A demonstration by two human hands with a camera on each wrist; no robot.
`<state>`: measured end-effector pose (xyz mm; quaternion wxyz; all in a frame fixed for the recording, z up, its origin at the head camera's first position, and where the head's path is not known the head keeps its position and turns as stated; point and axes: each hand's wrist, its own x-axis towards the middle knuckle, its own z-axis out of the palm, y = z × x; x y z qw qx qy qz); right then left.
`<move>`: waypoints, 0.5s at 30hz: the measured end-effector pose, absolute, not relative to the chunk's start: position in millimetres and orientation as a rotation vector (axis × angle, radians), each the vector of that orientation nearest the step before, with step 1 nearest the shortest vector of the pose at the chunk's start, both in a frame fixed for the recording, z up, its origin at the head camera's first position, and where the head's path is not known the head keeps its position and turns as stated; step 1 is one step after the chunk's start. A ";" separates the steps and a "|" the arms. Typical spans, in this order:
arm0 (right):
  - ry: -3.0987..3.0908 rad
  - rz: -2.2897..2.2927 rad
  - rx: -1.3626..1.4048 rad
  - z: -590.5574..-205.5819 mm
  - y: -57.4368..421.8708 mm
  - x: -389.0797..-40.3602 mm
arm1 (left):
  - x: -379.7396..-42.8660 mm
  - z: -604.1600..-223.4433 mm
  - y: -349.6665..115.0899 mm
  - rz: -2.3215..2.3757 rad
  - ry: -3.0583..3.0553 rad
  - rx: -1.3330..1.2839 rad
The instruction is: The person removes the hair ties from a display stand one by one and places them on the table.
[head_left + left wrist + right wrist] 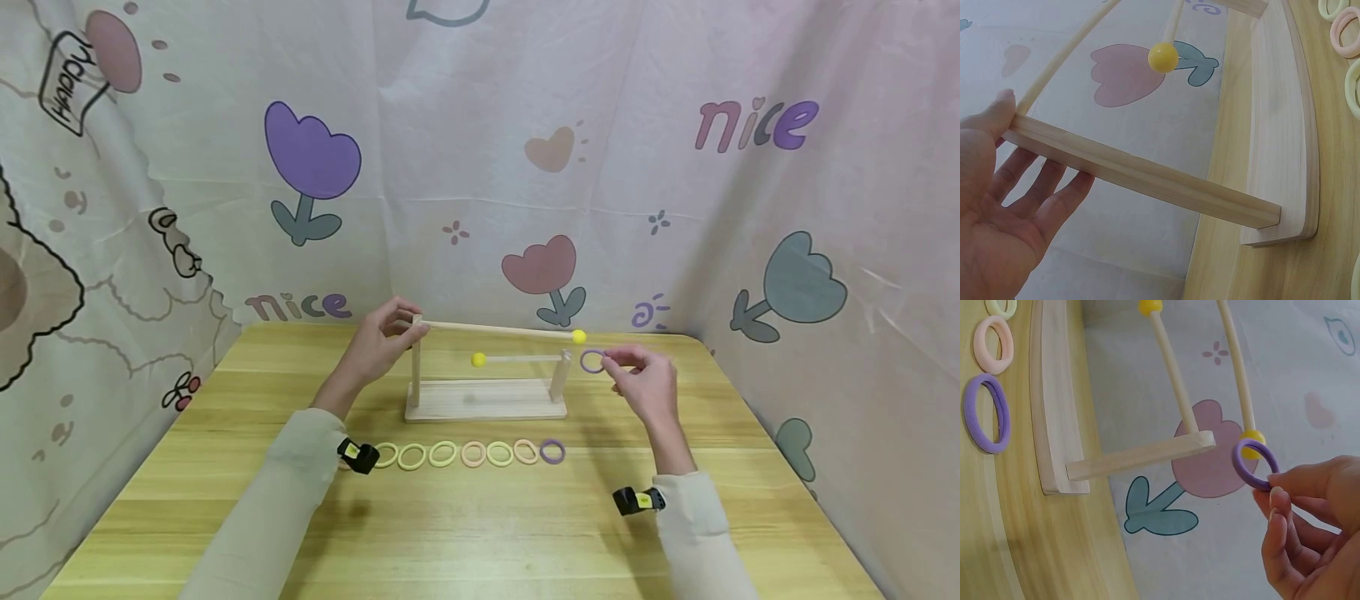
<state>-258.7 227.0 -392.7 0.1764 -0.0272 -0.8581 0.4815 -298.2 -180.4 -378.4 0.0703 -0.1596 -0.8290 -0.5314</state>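
Observation:
A wooden stand (487, 409) has a post at each end of its base. The upper rod (495, 329) runs right from the left post (1147, 172) to a yellow ball (579, 337). The shorter lower rod (525, 359) points left from the right post and ends in another yellow ball (478, 360). My left hand (378, 343) grips the left post's top, thumb by the rod's root. Between right thumb and fingertips, my right hand (647, 385) pinches a purple hair tie (1241, 472), its loop held close to the upper rod's ball; whether they touch, I cannot tell.
In front of the stand lies a row of hair ties, among them a purple one (542, 452), a pink one (464, 454) and several pale yellow ones. They rest on a wood-grain table (480, 533). A printed cloth (450, 125) hangs behind and at the sides.

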 end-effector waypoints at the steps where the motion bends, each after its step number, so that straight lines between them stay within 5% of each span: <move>1: -2.449 1.365 -0.076 -392.4 227.0 -257.7 | -298.2 -378.2 -180.3 -1.598 -2.494 -0.480; 15: -2.599 1.367 -0.056 -405.1 233.4 -251.2 | -297.6 -378.3 -179.4 -1.610 -2.495 -0.463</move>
